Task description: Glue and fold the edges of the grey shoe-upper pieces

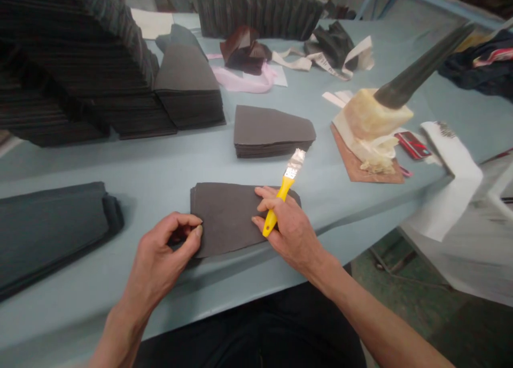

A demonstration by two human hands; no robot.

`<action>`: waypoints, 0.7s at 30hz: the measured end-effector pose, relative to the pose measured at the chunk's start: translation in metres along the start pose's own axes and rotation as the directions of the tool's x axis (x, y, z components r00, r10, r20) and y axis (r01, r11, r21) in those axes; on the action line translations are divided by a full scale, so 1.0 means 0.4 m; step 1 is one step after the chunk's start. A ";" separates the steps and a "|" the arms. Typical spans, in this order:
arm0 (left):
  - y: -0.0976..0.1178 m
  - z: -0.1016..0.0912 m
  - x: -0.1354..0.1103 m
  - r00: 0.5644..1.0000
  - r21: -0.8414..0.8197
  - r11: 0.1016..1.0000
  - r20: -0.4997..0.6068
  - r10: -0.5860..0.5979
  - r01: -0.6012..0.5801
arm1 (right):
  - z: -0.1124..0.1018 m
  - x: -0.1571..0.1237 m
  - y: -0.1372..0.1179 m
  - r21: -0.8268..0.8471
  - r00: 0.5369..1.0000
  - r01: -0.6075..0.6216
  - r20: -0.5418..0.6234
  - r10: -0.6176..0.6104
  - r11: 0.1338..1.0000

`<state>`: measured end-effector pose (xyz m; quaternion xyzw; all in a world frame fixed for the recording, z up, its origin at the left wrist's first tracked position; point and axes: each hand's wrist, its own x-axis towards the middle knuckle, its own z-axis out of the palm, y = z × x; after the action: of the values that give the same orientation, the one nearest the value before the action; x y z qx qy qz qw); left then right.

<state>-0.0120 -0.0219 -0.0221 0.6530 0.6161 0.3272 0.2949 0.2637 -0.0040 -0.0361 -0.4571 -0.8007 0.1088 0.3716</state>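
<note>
A dark grey-brown cut panel (228, 218) lies flat in front of me, with another layer's edge showing under it. My left hand (164, 255) pinches the panel's left edge between thumb and forefinger. In my right hand (294, 229) is a yellow-handled paintbrush (277, 205), its whitish, crusted bristles pointing up and away from me. The fingertips of that hand rest on the right part of the panel. Just beyond lies a small stack of similar panels (272, 124).
Tall stacks of dark panels (188, 68) stand at the back left, and a dark folded pile (52, 229) lies at the left. At the right, a glue-crusted block (368, 116) with a black handle sits on a brown board (348, 162). Scraps and a pink strip (244, 79) lie behind.
</note>
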 end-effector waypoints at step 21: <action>0.101 0.107 0.062 0.844 0.632 0.567 0.314 0.435 -0.528 | -0.005 -0.005 -0.004 -0.009 0.999 -0.022 0.043 0.023 1.000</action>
<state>0.0471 0.0009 -0.0150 0.8758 0.4714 0.0971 -0.0373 0.2647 -0.0068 -0.0350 -0.4652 -0.8037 0.1194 0.3513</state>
